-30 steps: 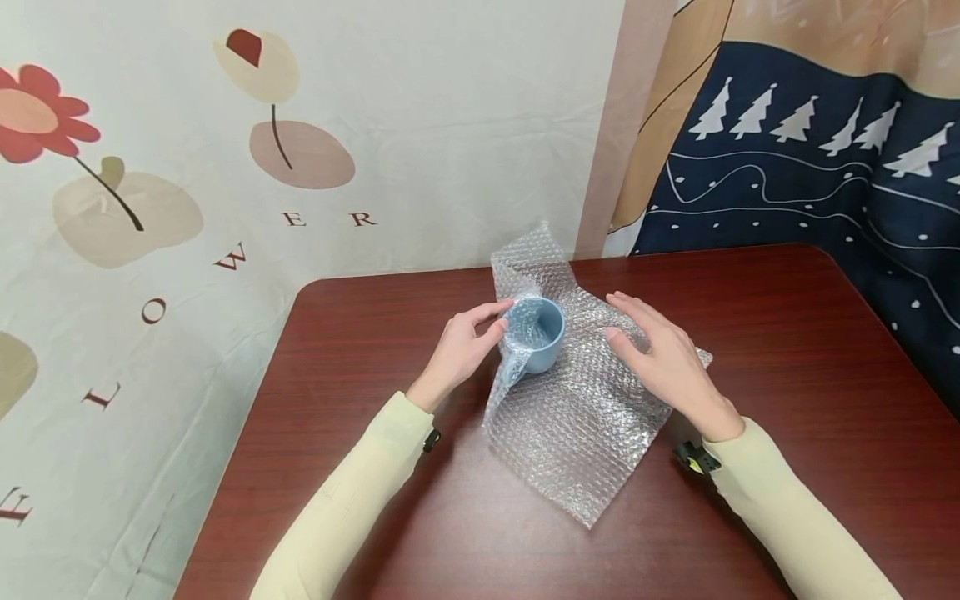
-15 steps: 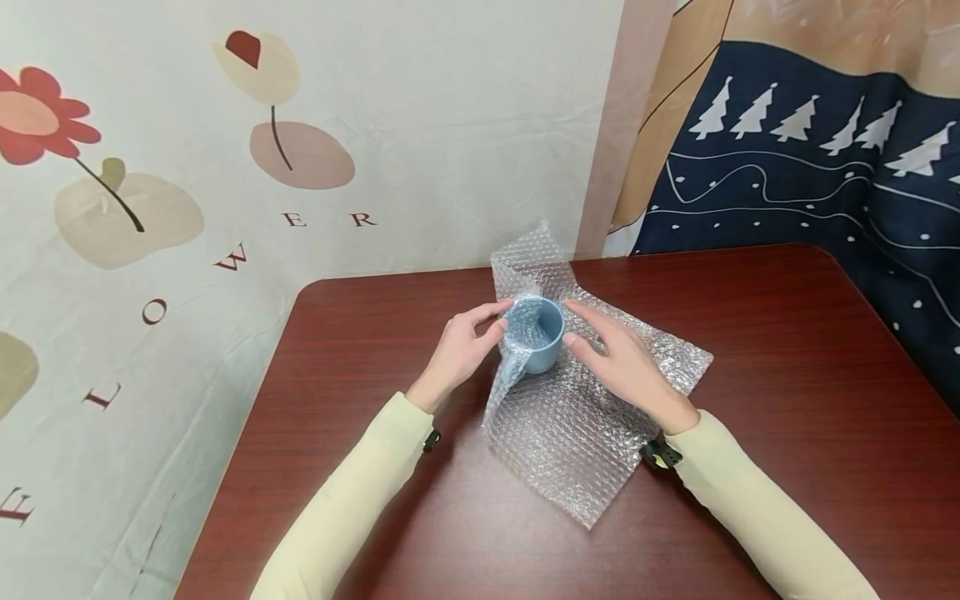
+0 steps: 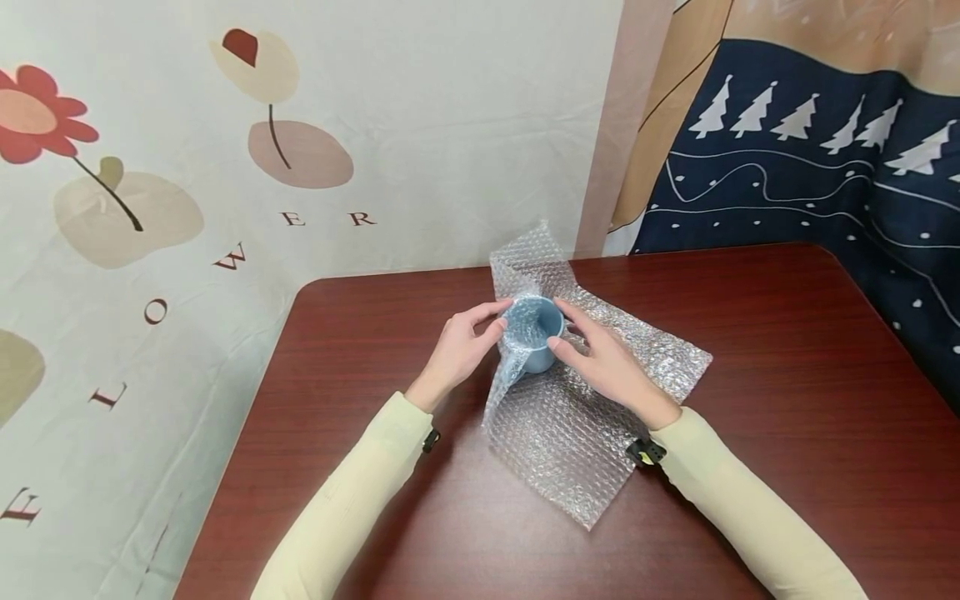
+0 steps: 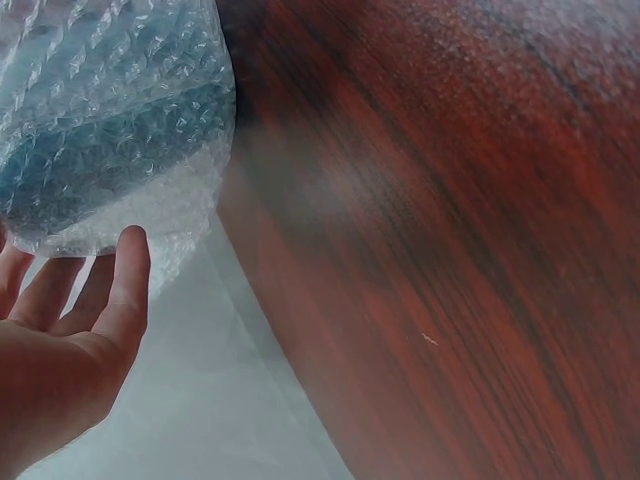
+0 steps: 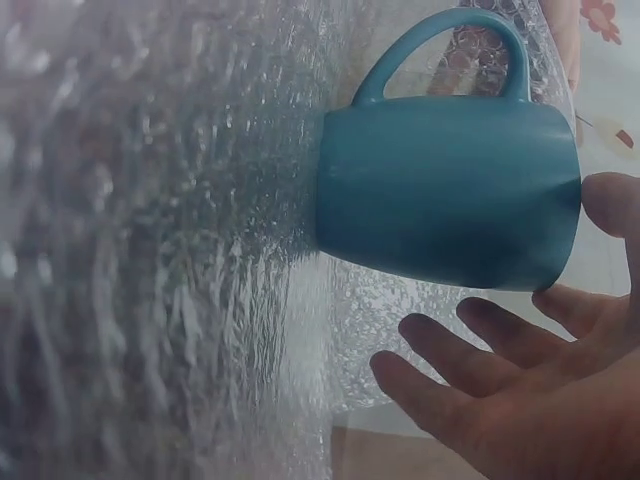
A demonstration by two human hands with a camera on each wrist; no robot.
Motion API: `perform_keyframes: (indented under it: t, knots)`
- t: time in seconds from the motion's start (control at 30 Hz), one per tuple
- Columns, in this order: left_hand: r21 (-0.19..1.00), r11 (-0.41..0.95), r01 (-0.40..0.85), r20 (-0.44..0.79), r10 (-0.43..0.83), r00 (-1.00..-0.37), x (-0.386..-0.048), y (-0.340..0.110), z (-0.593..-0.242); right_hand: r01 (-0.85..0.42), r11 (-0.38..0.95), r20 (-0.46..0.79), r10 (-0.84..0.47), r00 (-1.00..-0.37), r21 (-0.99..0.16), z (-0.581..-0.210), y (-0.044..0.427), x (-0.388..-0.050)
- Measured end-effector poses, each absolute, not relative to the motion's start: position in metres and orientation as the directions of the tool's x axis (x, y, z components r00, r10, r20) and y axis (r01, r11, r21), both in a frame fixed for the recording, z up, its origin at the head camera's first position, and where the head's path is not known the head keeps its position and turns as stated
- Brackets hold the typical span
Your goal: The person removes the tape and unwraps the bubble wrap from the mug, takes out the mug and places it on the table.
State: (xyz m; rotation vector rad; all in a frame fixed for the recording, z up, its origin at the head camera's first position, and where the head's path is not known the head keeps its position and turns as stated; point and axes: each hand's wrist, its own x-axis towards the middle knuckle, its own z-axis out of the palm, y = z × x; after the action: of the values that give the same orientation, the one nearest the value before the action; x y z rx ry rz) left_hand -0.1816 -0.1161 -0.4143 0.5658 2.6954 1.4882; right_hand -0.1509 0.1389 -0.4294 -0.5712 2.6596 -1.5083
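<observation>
A blue mug (image 3: 542, 358) stands on a sheet of bubble wrap (image 3: 570, 450). One side of the wrap is folded up over the mug's left side and part of its mouth. My left hand (image 3: 457, 350) holds that fold against the rim with thumb and fingers; in the left wrist view its fingertips meet the edge of the wrap. From the other side, my right hand (image 3: 607, 367) touches the rim with thumb and index finger. The remaining fingers (image 5: 440, 400) are spread beside the mug in the right wrist view, where the mug's handle (image 5: 450, 25) also shows.
The dark red-brown wooden table (image 3: 360, 350) extends on both sides of the wrap. A pale flower-print cloth (image 3: 450, 125) hangs behind it, and a navy cloth with white trees (image 3: 787, 175) hangs at the right. One wrap corner leans up near the back edge.
My right hand has moved left from above the bubble wrap until its thumb and index finger meet the mug's rim. The left hand and the mug have stayed in place.
</observation>
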Motion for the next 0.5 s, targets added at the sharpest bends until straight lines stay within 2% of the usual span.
perform_keyframes:
  t: [0.5]
  knots:
    - [0.814, 0.485, 0.319, 0.161, 0.339, -0.927, -0.1780, -0.1151, -0.4141, -0.242, 0.368, 0.100, -0.365, -0.926, -0.898, -0.4299, 0.1408, -0.1547]
